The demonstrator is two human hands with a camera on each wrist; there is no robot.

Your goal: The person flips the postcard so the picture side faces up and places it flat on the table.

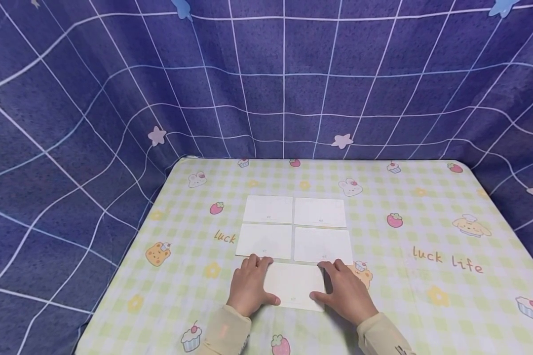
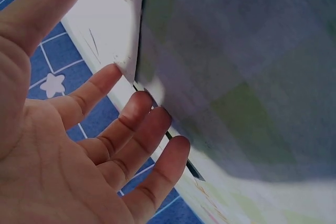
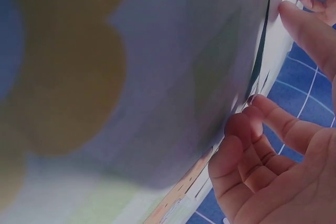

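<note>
A white card (image 1: 294, 286) with a small printed mark along its near edge lies nearest the person, between both hands. My left hand (image 1: 250, 286) holds its left side, thumb at the near corner and index finger by the far one. On the opposite side, my right hand (image 1: 346, 292) holds the card the same way. In the left wrist view, the card's corner (image 2: 113, 24) meets the index fingertip, and the other fingers are bent loosely beside it. Beyond the hands lie a back-left card (image 1: 268, 208), a back-right card (image 1: 320, 212), a front-left card (image 1: 264, 240) and a front-right card (image 1: 322, 243).
A pale green checked tablecloth (image 1: 182, 296) with printed strawberries, cupcakes and animals covers the table. Narrow gaps separate the laid cards. Dark blue curtain (image 1: 284, 88) with a white grid and stars hangs behind the table and along its sides.
</note>
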